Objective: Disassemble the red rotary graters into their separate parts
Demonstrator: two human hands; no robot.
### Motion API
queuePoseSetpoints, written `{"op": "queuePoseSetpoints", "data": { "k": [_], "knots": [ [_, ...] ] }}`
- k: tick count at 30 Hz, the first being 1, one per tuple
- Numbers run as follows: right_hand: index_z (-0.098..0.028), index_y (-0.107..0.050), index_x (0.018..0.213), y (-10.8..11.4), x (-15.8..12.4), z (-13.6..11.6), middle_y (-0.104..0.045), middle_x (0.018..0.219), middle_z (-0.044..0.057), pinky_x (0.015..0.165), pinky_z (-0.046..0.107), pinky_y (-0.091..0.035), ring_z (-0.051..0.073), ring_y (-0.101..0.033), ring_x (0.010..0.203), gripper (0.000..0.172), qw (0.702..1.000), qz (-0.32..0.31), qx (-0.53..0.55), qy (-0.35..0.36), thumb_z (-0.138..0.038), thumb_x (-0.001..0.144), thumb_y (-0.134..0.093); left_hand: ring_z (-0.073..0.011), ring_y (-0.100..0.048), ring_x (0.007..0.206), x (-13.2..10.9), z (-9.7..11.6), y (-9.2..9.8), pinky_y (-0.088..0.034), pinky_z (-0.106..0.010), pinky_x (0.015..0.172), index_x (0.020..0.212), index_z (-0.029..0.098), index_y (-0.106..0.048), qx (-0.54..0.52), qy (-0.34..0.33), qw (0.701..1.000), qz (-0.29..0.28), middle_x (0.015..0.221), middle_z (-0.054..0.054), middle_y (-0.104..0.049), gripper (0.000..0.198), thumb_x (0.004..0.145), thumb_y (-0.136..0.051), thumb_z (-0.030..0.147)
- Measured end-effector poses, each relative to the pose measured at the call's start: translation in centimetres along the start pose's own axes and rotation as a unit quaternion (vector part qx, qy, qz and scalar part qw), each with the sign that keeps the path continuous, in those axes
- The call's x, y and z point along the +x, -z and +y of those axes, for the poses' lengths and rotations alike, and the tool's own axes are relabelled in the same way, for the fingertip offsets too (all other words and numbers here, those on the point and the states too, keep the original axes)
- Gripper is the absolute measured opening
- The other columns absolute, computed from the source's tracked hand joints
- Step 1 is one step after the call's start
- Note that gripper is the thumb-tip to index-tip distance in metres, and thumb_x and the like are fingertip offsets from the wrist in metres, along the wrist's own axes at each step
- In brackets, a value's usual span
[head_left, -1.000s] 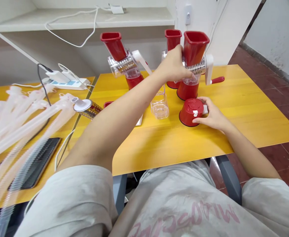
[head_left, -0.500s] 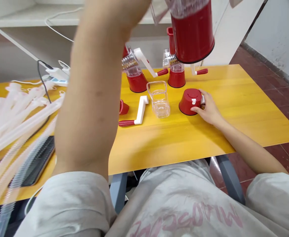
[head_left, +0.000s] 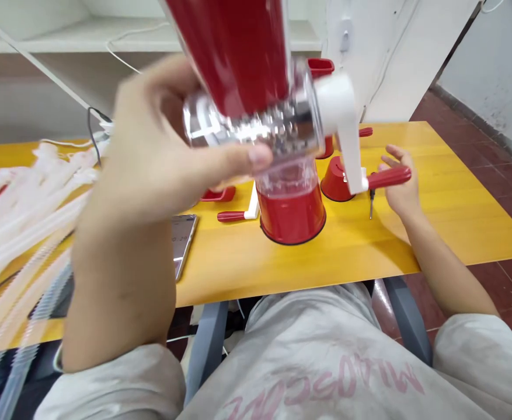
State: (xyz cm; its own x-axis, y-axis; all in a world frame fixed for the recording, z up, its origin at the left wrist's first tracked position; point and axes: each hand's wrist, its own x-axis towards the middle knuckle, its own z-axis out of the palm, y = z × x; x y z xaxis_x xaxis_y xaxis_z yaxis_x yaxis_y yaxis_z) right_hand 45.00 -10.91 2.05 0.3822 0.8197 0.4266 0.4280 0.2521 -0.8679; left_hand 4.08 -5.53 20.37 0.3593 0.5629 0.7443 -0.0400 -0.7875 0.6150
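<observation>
My left hand (head_left: 159, 146) grips a red and clear rotary grater (head_left: 273, 116) by its transparent drum, holding it close to the camera above the yellow table (head_left: 448, 221). Its red base (head_left: 291, 219) hangs just over the table's near part; its white crank with a red handle (head_left: 389, 177) sticks out to the right. My right hand (head_left: 399, 181) hovers open, fingers spread, beside the crank handle and next to a loose red base cup (head_left: 335, 182) on the table.
A loose white crank with red handle (head_left: 238, 214) and a small red part (head_left: 218, 194) lie mid-table. Another grater (head_left: 323, 70) stands behind. A phone (head_left: 181, 240) lies at the table's left edge. White corrugated tubes (head_left: 23, 216) cover the left table. A small screwdriver (head_left: 371, 203) lies near my right hand.
My left hand has carried the grater from high overhead down and toward me, in front of the camera. My right hand has let go of the red base cup and opened.
</observation>
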Motion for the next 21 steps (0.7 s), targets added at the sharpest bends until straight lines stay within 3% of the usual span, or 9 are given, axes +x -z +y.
{"op": "queuePoseSetpoints", "data": {
  "k": [1,2,4,6,9,12,17,19,21],
  "knots": [
    [-0.025,-0.062,0.154,0.5,-0.2,-0.8,-0.059,0.169,0.015,0.127,0.050,-0.066,0.028,-0.070,0.150,0.069,1.000,0.011,0.029,0.002,-0.070,0.102,-0.073,-0.0393,-0.082,0.118,-1.5,0.3,-0.8,-0.069,-0.062,0.109,0.118,0.020,-0.090,0.000,0.032,0.998,-0.046,0.119,-0.009,-0.084,0.082,0.054,-0.120,0.062],
    [-0.024,-0.067,0.143,1.0,-0.4,-1.6,-0.067,0.158,0.015,0.119,0.048,-0.069,0.026,-0.076,0.138,0.060,0.998,0.011,0.058,0.002,-0.069,0.105,-0.070,-0.0365,-0.082,0.111,-2.9,0.4,-1.4,-0.071,-0.060,0.103,0.118,0.021,-0.090,-0.006,0.046,0.998,-0.039,0.118,-0.008,-0.084,0.074,0.062,-0.118,0.059],
    [-0.020,-0.073,0.122,1.5,-1.1,-3.5,-0.077,0.130,0.014,0.103,0.041,-0.072,0.022,-0.082,0.113,0.052,0.994,-0.012,0.106,0.003,-0.069,0.109,-0.065,-0.0348,-0.082,0.106,-5.8,-0.1,-2.3,-0.074,-0.056,0.096,0.115,0.024,-0.088,-0.021,0.072,0.996,-0.038,0.116,-0.007,-0.086,0.070,0.061,-0.119,0.055],
    [-0.018,-0.076,0.113,1.5,-2.1,-5.5,-0.080,0.114,0.012,0.093,0.036,-0.070,0.019,-0.081,0.099,0.053,0.990,-0.073,0.123,0.015,-0.070,0.111,-0.065,-0.0342,-0.082,0.104,-8.3,-1.2,-2.7,-0.074,-0.052,0.093,0.115,0.025,-0.086,-0.019,0.076,0.997,-0.024,0.116,-0.007,-0.087,0.072,0.059,-0.119,0.056],
    [-0.019,-0.082,0.117,0.5,-3.6,-8.3,-0.082,0.115,0.011,0.097,0.032,-0.068,0.017,-0.081,0.103,0.052,0.972,-0.210,0.088,0.055,-0.068,0.113,-0.065,-0.0351,-0.084,0.111,-11.1,-3.0,-3.2,-0.074,-0.050,0.097,0.124,0.025,-0.083,0.011,0.093,0.995,-0.027,0.122,-0.010,-0.087,0.078,0.063,-0.117,0.059],
    [-0.018,-0.084,0.119,-1.1,-4.1,-10.0,-0.082,0.116,0.010,0.098,0.027,-0.063,0.015,-0.078,0.107,0.053,0.944,-0.310,0.037,0.108,-0.066,0.114,-0.063,-0.0386,-0.084,0.123,-12.5,-3.8,-3.6,-0.073,-0.053,0.107,0.141,0.023,-0.077,0.027,0.121,0.991,-0.046,0.135,-0.015,-0.085,0.091,0.067,-0.114,0.063],
    [-0.013,-0.078,0.122,-3.4,-2.5,-9.5,-0.080,0.114,0.010,0.090,0.021,-0.058,0.012,-0.072,0.099,0.072,0.897,-0.432,0.063,0.071,-0.081,0.110,-0.060,-0.0419,-0.081,0.132,-13.5,-3.9,-3.6,-0.071,-0.057,0.112,0.139,0.024,-0.073,0.036,0.122,0.991,-0.037,0.142,-0.017,-0.081,0.089,0.070,-0.112,0.064],
    [-0.011,-0.076,0.116,-4.0,-1.7,-8.5,-0.078,0.106,0.009,0.086,0.018,-0.056,0.011,-0.069,0.092,0.079,0.858,-0.504,0.087,0.044,-0.087,0.108,-0.058,-0.0414,-0.080,0.133,-13.8,-4.1,-3.7,-0.070,-0.057,0.113,0.140,0.026,-0.068,0.030,0.117,0.992,-0.027,0.145,-0.017,-0.077,0.093,0.069,-0.113,0.065],
    [-0.009,-0.076,0.114,-4.6,-1.2,-7.6,-0.078,0.100,0.009,0.085,0.017,-0.057,0.010,-0.069,0.089,0.084,0.801,-0.586,0.120,0.011,-0.091,0.106,-0.057,-0.0393,-0.080,0.131,-14.2,-4.6,-4.0,-0.071,-0.055,0.110,0.143,0.028,-0.061,0.020,0.114,0.993,-0.006,0.145,-0.017,-0.074,0.103,0.065,-0.113,0.070]
  ]
}}
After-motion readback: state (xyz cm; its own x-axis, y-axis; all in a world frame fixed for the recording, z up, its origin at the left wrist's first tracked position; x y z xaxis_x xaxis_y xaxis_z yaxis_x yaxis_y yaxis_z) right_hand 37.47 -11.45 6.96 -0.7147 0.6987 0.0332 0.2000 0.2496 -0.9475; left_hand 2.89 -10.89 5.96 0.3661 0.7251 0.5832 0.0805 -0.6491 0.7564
